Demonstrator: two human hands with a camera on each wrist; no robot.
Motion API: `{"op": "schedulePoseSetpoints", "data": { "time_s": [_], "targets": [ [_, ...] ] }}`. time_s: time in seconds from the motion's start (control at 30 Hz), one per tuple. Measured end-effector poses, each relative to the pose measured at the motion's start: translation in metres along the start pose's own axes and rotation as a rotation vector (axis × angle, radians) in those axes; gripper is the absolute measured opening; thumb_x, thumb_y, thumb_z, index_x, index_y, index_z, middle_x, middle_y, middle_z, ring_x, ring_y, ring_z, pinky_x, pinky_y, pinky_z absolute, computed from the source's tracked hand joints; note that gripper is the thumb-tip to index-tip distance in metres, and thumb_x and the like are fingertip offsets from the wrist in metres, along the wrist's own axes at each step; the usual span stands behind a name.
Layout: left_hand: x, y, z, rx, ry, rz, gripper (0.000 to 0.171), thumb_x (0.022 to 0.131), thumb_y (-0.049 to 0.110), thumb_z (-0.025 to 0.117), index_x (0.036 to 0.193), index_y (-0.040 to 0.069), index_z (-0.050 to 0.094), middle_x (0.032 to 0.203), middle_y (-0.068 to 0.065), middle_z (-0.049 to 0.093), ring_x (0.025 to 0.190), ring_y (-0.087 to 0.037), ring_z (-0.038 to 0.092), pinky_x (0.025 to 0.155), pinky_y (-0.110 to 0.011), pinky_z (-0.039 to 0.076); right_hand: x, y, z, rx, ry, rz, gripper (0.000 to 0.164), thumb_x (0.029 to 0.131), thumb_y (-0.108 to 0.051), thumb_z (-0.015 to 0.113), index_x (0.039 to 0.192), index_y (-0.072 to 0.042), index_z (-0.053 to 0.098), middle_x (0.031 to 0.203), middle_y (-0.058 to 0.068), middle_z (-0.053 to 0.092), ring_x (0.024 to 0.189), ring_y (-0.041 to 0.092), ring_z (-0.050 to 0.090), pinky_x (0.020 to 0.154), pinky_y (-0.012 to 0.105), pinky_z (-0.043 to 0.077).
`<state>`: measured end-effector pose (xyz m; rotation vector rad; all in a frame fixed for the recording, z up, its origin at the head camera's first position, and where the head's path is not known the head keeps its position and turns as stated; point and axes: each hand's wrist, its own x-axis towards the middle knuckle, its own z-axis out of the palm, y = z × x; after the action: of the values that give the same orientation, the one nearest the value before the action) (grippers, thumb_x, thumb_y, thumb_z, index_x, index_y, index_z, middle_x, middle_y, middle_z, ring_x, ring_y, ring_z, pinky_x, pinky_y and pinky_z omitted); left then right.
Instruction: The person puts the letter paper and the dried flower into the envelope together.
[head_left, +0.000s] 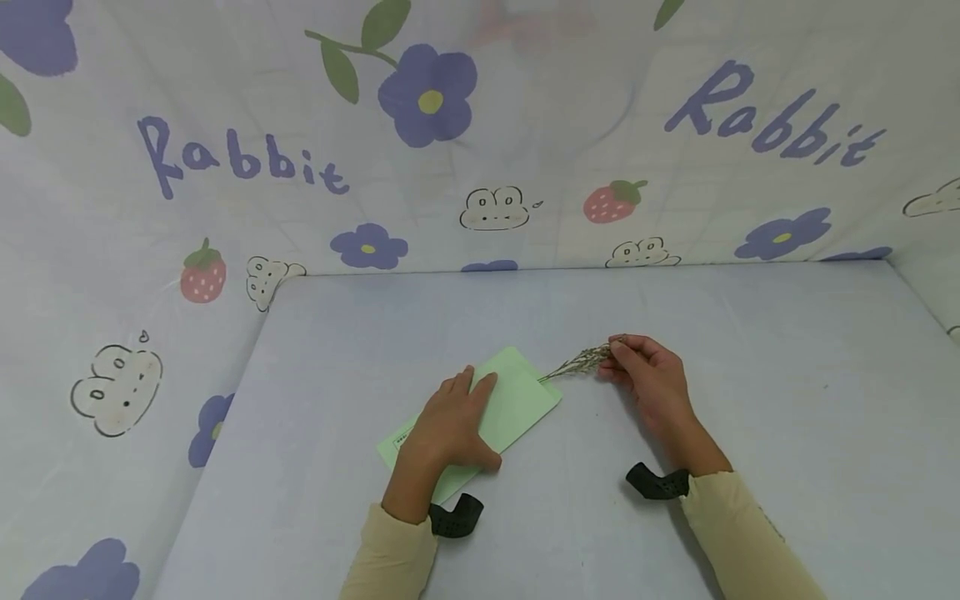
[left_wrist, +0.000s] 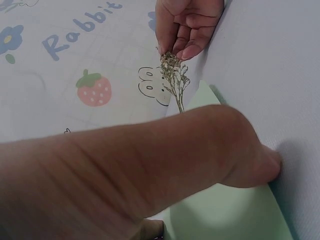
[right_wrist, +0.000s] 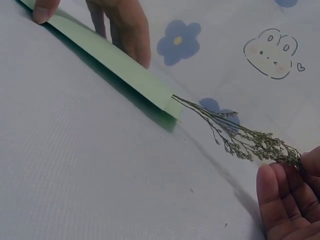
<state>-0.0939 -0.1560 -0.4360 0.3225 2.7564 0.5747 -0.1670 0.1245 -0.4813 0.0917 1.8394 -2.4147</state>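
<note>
A pale green envelope (head_left: 517, 392) lies slantwise on the table under my left hand (head_left: 450, 421). The left fingers are spread over its top face, and the thumb (left_wrist: 267, 165) reaches its near edge. From the envelope's right end sticks out a sprig of dried flowers (right_wrist: 250, 140), its thin stems entering the opening. My right hand (head_left: 651, 375) pinches the tip of the sprig's flowery end between thumb and fingers. The stems' lower ends are hidden inside the envelope.
A white cloth covers the table (head_left: 322, 350). Behind it hangs a patterned curtain (head_left: 555, 150) with flowers, strawberries and rabbits. Each wrist wears a black mount (head_left: 457, 517). Small dark specks lie on the cloth below the sprig.
</note>
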Motion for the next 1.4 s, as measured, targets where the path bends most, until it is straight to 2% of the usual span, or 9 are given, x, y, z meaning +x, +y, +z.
{"op": "schedulePoseSetpoints", "data": {
  "time_s": [0.87, 1.4],
  "targets": [
    [0.000, 0.001, -0.001, 0.014, -0.008, 0.001, 0.103, 0.069, 0.028, 0.086, 0.156, 0.009, 0.034, 0.160, -0.023, 0.026, 0.146, -0.038, 0.027, 0.114, -0.049, 0.029, 0.003, 0.007, 0.008, -0.039, 0.018, -0.047, 0.028, 0.097, -0.011, 0.067, 0.115, 0.009, 0.059, 0.099, 0.006, 0.069, 0.083, 0.015, 0.069, 0.077, 0.029, 0.057],
    [0.000, 0.000, 0.001, 0.015, -0.004, 0.005, 0.104, 0.069, 0.029, 0.086, 0.157, 0.010, 0.033, 0.160, -0.022, 0.025, 0.146, -0.039, 0.026, 0.114, -0.050, 0.028, 0.001, 0.002, 0.018, -0.090, 0.044, -0.024, 0.023, 0.096, -0.011, 0.069, 0.111, 0.005, 0.061, 0.090, 0.004, 0.071, 0.073, 0.014, 0.069, 0.070, 0.028, 0.058]
  ]
}}
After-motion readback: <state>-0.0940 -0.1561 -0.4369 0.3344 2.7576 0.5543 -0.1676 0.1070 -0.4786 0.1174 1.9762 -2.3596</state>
